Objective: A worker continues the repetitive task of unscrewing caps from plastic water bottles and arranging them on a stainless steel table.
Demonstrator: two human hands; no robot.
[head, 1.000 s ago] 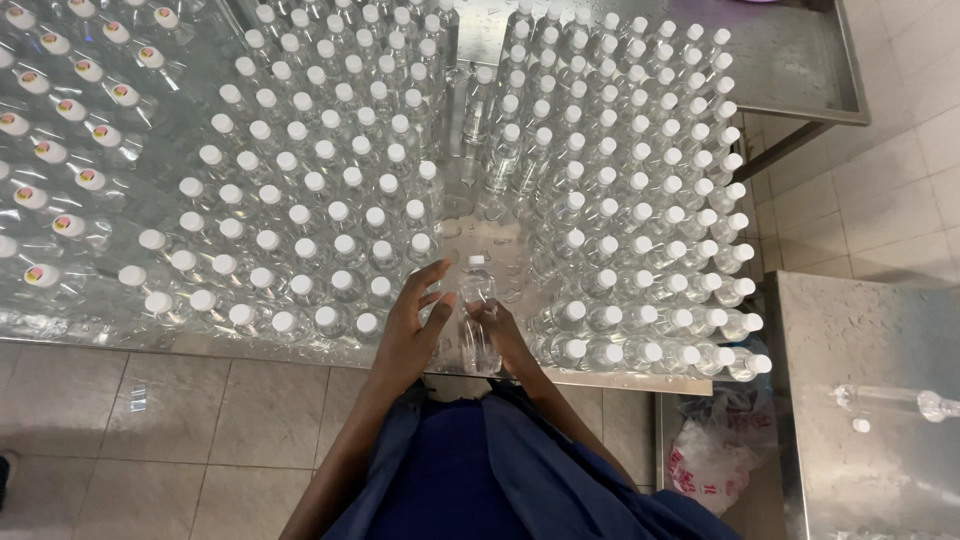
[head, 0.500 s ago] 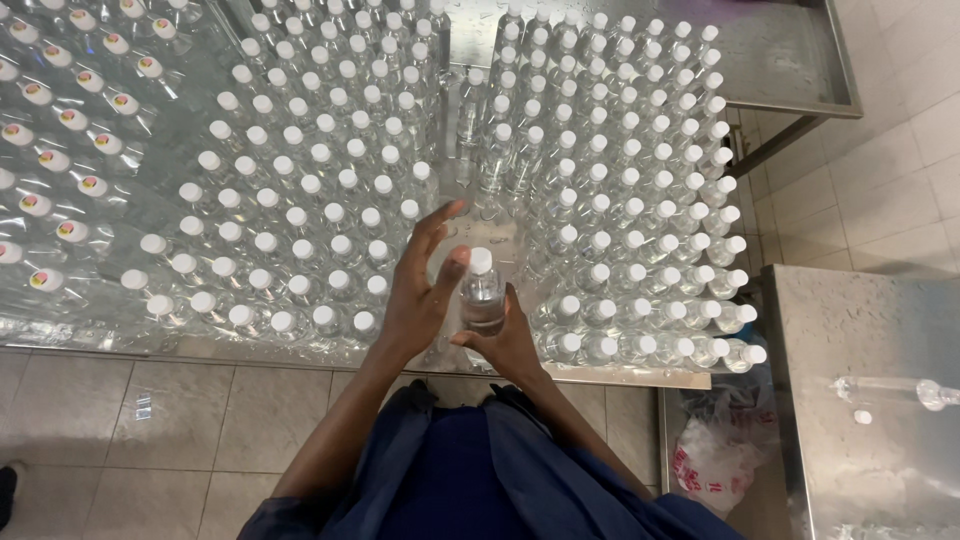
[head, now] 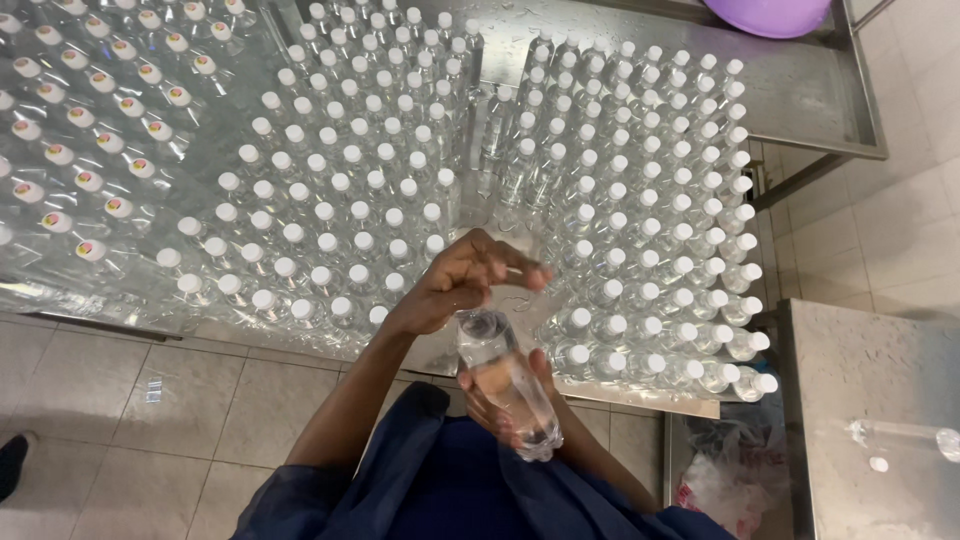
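1. Left hand [head: 462, 285]: bare, no glove, no ring or watch seen.
2. Right hand [head: 495, 400]: bare, mostly hidden, fingers show.
3. Both forearms bare; sleeves end near the elbows.
4. Top [head: 440, 490]: dark navy, short-sleeved, loose, smooth fabric with soft folds.
5. Open front edges like a collar, darker blue layer beneath.
6. No markings seen.

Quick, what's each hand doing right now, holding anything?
Left hand: fingers curled above the mouth of the clear bottle; whether it holds a cap cannot be told.
Right hand: closed around that bottle from below.
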